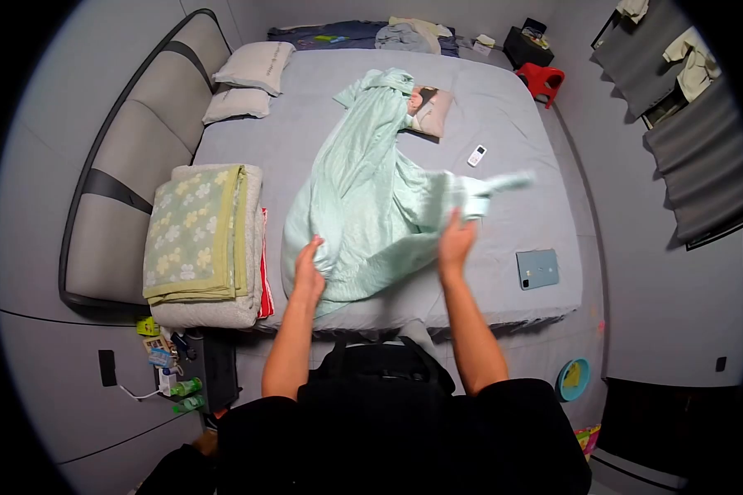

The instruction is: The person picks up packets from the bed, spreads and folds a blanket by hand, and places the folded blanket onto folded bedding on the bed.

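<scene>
A rumpled mint-green blanket point(351, 190) stretches across the bed from the far middle to the near edge. My left hand point(309, 268) grips its near left side, fingers closed on the cloth. Farther right, my right hand point(456, 246) is closed on the blanket's right edge, which is lifted and blurred by motion. A loose end of the cloth swings out to the right above the sheet. Behind the blanket lies a small printed cushion point(432, 115), partly covered by it.
The bed's grey sheet point(512, 206) bears a white phone-like device point(477, 155) and a tablet point(537, 269). Folded bedding point(194, 235) and pillows point(256, 68) lie beside the headboard point(140, 148). A cluttered nightstand point(215, 371), blue basin point(574, 379) and red stool point(543, 82) stand around the bed.
</scene>
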Motion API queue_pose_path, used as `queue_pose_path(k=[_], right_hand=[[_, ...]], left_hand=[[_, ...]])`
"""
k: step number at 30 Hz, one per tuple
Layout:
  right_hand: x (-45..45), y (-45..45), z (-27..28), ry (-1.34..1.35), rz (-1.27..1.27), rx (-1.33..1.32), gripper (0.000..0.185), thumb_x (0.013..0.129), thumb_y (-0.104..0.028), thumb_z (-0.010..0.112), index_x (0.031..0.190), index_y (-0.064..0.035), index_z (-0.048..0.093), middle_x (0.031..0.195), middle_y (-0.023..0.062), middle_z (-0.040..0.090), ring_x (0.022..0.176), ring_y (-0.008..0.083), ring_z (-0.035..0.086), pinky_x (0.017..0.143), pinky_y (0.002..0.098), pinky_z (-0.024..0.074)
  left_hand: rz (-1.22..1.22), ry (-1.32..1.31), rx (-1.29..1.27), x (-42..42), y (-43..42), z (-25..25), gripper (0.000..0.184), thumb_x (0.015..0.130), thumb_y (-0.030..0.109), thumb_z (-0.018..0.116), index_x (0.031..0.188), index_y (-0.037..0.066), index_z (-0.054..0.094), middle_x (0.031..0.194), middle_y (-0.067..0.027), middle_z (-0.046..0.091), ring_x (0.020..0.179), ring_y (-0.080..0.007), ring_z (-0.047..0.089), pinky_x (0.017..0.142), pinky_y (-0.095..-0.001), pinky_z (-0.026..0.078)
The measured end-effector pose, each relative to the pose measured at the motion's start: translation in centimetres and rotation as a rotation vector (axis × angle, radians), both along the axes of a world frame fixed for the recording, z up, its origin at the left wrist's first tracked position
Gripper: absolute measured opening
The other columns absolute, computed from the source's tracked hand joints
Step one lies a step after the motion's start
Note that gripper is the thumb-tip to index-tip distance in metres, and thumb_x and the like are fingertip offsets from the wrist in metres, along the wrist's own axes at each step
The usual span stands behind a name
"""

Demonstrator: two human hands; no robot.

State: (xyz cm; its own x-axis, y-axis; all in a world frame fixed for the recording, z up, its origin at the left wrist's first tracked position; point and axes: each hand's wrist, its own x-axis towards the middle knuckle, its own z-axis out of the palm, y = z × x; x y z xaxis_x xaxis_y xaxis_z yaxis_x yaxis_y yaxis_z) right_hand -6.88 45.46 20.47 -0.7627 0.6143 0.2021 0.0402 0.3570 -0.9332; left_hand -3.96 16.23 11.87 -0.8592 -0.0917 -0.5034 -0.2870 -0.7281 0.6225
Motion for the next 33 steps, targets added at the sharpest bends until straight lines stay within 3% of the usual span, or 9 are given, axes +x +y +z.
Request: queue_pose_path(k=[2,7,12,15,20,22,25,29,33], right_hand=[[3.9,-4.2,0.2,-0.105,0.428,0.11,0.025,0.092,-0.019,0.057,0.103,0.003,0.062,0.077,0.0238,0.062,0.067,0.0267,0.058,0.066,0.0415,0.0468],[11.3,-8.6,-3.9,-0.144,0.936,0.173,0.029,0.081,-0.01,0.057,0.107,0.0011,0.062,0.088,0.0307,0.061,0.085,0.0488,0.058,0.074,0.0517,0.047],[11.9,-7.7,-4.7,-0.273,0.848,-0.231,0.04,0.088,-0.027,0.068,0.118,-0.001,0.061,0.1,0.0156,0.065,0.084,0.0275,0.062,0.074,0.0381,0.048],[10.2,-7.5,-3.1,-0.135,0.602,-0.375,0.047,0.084,-0.03,0.075,0.119,-0.0013,0.061,0.094,0.0084,0.058,0.077,0.0162,0.054,0.073,0.0293,0.0463],[7.5,-7.4,-2.5,-0.284,0.688,0.157,0.065,0.077,-0.048,0.077,0.114,0.0034,0.062,0.111,0.0167,0.059,0.096,0.0268,0.058,0.081,0.0337,0.0477],[7.4,-7.5,-3.5,-0.353,0.63,0.303,0.072,0.076,-0.055,0.073,0.108,0.0086,0.063,0.113,0.0239,0.063,0.097,0.0354,0.062,0.083,0.0389,0.0483],[5.5,-6.1,-6.9,-0.647,0.649,-0.125,0.068,0.077,-0.049,0.073,0.107,0.0111,0.063,0.098,0.0252,0.068,0.086,0.0364,0.065,0.078,0.04,0.0493],[5.6,-4.6,-6.8,-0.189,0.374,-0.592,0.033,0.092,-0.026,0.065,0.106,0.0038,0.066,0.096,0.0101,0.069,0.082,0.0161,0.064,0.072,0.0318,0.0509],[4.6,1.3,-4.7,-0.121,0.163,-0.622,0.033,0.093,-0.026,0.062,0.106,0.004,0.067,0.094,0.0088,0.069,0.08,0.0164,0.064,0.071,0.0315,0.0508]], left_hand=[[-0.054,0.1,0.027,0.5,3.3,2.7,0.034,0.095,0.029,0.063,0.117,0.003,0.06,0.115,-0.0089,0.061,0.106,-0.0186,0.059,0.094,-0.0315,0.048],[-0.291,0.173,-0.291,1.2,6.7,5.8,0.036,0.092,0.02,0.066,0.122,0.0,0.059,0.112,-0.0082,0.065,0.098,-0.0144,0.062,0.086,-0.0285,0.048],[-0.271,0.344,-0.835,2.4,6.5,2.3,0.024,0.089,0.019,0.066,0.095,-0.004,0.068,0.082,-0.0144,0.071,0.073,-0.0227,0.068,0.065,-0.0381,0.051],[-0.815,0.275,-1.493,4.0,6.8,6.1,0.027,0.088,0.023,0.064,0.09,-0.004,0.068,0.078,-0.0231,0.069,0.071,-0.0356,0.068,0.064,-0.0442,0.052],[-0.719,0.664,-1.865,6.2,8.8,4.5,0.011,0.072,0.01,0.062,0.063,0.004,0.065,0.064,-0.0173,0.065,0.06,-0.0355,0.065,0.056,-0.048,0.051],[-0.729,0.732,-1.867,6.5,8.5,5.4,0.011,0.072,0.009,0.062,0.063,0.004,0.065,0.063,-0.0166,0.064,0.059,-0.0348,0.065,0.056,-0.0483,0.051],[-0.86,0.743,-1.841,7.0,8.2,5.8,0.012,0.076,0.011,0.064,0.085,0.003,0.066,0.076,-0.0182,0.068,0.069,-0.0351,0.067,0.06,-0.0468,0.052],[-0.712,0.653,-1.585,7.7,7.4,7.5,0.032,0.081,0.018,0.067,0.112,0.01,0.061,0.094,-0.0225,0.068,0.086,-0.0372,0.068,0.069,-0.0459,0.053],[-0.425,0.347,-1.394,8.0,4.7,5.7,0.045,0.083,0.02,0.07,0.125,0.016,0.054,0.103,-0.0261,0.067,0.097,-0.0414,0.066,0.079,-0.0466,0.053]])
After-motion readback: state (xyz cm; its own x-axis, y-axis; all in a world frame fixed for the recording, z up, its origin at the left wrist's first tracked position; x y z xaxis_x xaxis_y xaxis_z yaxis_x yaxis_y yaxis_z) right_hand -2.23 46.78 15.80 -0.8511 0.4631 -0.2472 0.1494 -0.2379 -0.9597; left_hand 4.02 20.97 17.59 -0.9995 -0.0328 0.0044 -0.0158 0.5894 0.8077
